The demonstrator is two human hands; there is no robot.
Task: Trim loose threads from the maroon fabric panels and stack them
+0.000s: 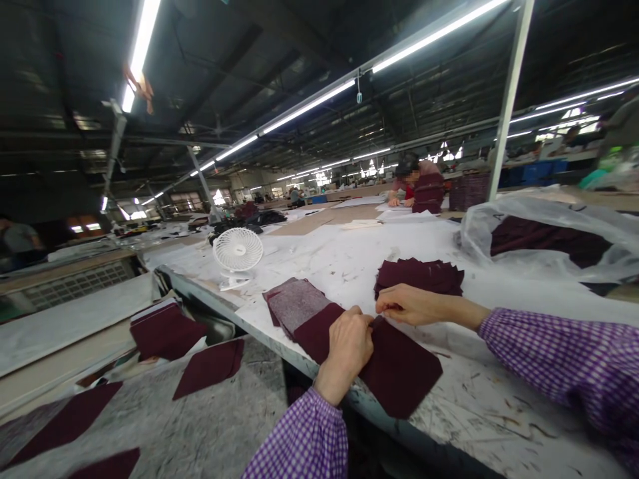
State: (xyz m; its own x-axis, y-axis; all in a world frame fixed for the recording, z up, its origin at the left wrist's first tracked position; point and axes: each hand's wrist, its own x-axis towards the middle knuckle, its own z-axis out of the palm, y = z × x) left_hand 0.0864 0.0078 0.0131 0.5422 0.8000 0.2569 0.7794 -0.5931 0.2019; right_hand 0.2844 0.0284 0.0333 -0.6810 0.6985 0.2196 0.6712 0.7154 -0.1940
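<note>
A maroon fabric piece (404, 369) with cut corners lies at the table's front edge. My left hand (350, 338) is closed on its upper left edge, fingers bent down onto the cloth. Close by, my right hand (407, 305) pinches at the same edge with thumb and forefinger; the fingertips partly hide what is between them. Left of my left hand rest more maroon pieces, one with a greyish backing (302, 303) facing up. Just behind my right hand sits a stack of maroon pieces (422, 274) with jagged edges.
A small white fan (237, 253) stands on the white-covered table (319, 256). A clear plastic bag (544, 229) holding maroon cloth lies at right. On a lower grey surface (234, 426) at left are more maroon pieces (212, 369). A co-worker (412, 179) leans over the far table.
</note>
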